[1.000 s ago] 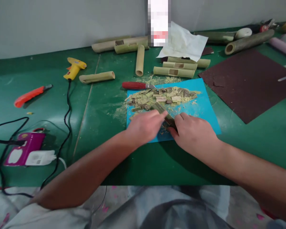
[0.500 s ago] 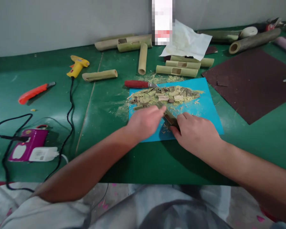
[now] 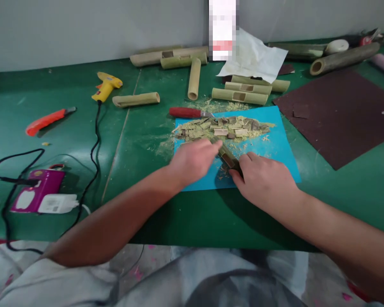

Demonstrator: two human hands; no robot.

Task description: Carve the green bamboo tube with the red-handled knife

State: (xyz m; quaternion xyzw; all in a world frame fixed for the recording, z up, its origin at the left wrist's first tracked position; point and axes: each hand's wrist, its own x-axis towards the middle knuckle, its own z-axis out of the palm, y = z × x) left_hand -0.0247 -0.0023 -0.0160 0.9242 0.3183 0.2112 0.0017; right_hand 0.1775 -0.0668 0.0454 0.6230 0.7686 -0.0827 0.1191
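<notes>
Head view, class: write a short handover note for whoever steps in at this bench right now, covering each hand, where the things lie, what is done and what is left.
Left hand: closed on the upper end of a short bamboo piece.
Right hand: gripping its lower end; whether it also holds a tool is hidden.
Place: over the blue mat on the green table.
Done: a pile of cut chips lies at the mat's far edge.
Left: the held piece is still whole; uncut bamboo tubes wait behind the mat. The red-handled knife lies unused beside the pile.

Craft workshop: green-covered bench [image 3: 67,85] against grey wall, cut bamboo tubes [image 3: 240,96], shavings pile [image 3: 224,127], glue gun [image 3: 106,86], utility knife [image 3: 46,121], sandpaper sheet [image 3: 339,111].
</notes>
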